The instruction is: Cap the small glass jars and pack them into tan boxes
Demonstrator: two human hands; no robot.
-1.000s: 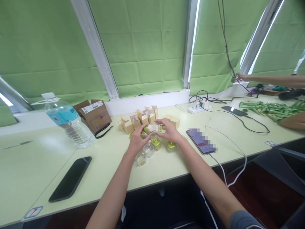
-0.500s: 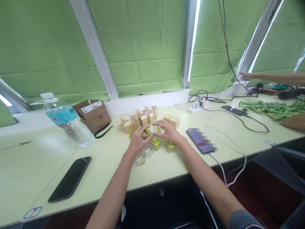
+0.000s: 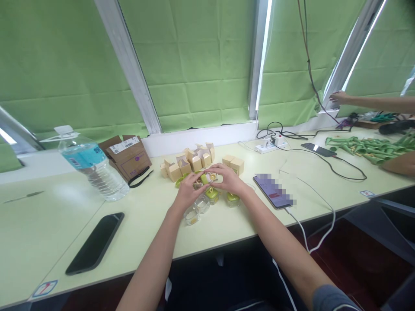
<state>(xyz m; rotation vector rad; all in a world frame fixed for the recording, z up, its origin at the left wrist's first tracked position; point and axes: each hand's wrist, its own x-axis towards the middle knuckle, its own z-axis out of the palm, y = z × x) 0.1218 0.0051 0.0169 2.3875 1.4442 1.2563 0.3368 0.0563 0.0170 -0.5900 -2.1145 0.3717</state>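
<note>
In front of me, my left hand and my right hand pinch a small clear jar with a green lid between them. It lies on its side, with the green lid towards the left fingers and the clear body towards the right. Below the hands stand two small clear open jars. Beside them is a jar with a green lid and a ring on top. Another green-lidded jar sits under my right wrist. Loose green lids lie behind my left hand, partly covered.
Several open small cardboard boxes stand behind the hands, with closed ones to the right. A water bottle, a brown carton and a black phone are leftward. Rightward lie a charging phone, a power strip and another person's hand.
The green lid and the clear jar in my hands look closer together and slightly turned. At the far right, the other person's hand has shifted slightly right and up.
</note>
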